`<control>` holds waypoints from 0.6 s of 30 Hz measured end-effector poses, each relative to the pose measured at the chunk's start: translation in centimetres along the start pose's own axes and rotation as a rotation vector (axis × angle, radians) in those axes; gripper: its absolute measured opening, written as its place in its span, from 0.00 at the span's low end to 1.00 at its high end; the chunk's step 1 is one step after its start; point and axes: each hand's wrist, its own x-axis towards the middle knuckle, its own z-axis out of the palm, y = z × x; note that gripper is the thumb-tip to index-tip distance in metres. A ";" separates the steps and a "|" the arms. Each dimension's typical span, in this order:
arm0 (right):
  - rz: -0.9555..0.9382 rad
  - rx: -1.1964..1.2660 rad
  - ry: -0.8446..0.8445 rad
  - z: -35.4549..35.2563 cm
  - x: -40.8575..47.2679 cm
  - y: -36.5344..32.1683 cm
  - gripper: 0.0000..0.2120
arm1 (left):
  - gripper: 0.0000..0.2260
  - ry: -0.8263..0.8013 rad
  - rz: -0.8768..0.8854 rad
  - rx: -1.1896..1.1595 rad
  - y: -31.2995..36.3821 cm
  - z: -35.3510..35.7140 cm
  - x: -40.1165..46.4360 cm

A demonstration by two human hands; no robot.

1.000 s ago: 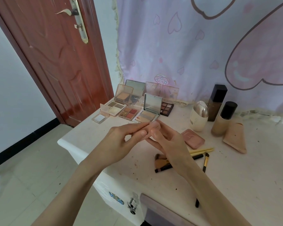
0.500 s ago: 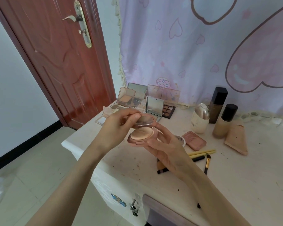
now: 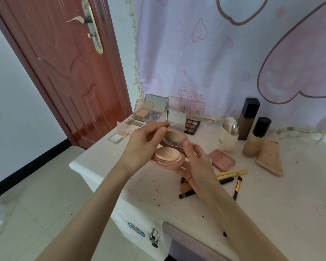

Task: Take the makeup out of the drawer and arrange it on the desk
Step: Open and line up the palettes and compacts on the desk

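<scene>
Round compact (image 3: 167, 155) lid swung wider than half second ago, held above counter (image 3: 271, 204). Left hand (image 3: 141, 146) pinches lid; right hand (image 3: 198, 166) cups base, fingers mostly hidden beneath.

Little can be read. A dark palette (image 3: 157, 115) at the far left of the tabletop (image 3: 271, 194) carries small pale lettering, too blurred to make out. The pink compact's (image 3: 222, 159) embossed mark is likewise illegible.
</scene>
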 end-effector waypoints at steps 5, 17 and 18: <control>-0.082 -0.031 0.035 -0.3 0.1 -0.1 0.24 | 0.22 -0.080 -0.023 0.049 0.1 0.6 -1.0; 0.028 0.069 0.117 -0.4 0.2 -0.4 0.19 | 0.27 -0.008 0.104 0.571 -1.1 1.8 -4.5; 0.041 0.066 0.101 -0.4 0.3 -0.5 0.18 | 0.26 0.004 0.118 0.574 -1.2 1.6 -4.6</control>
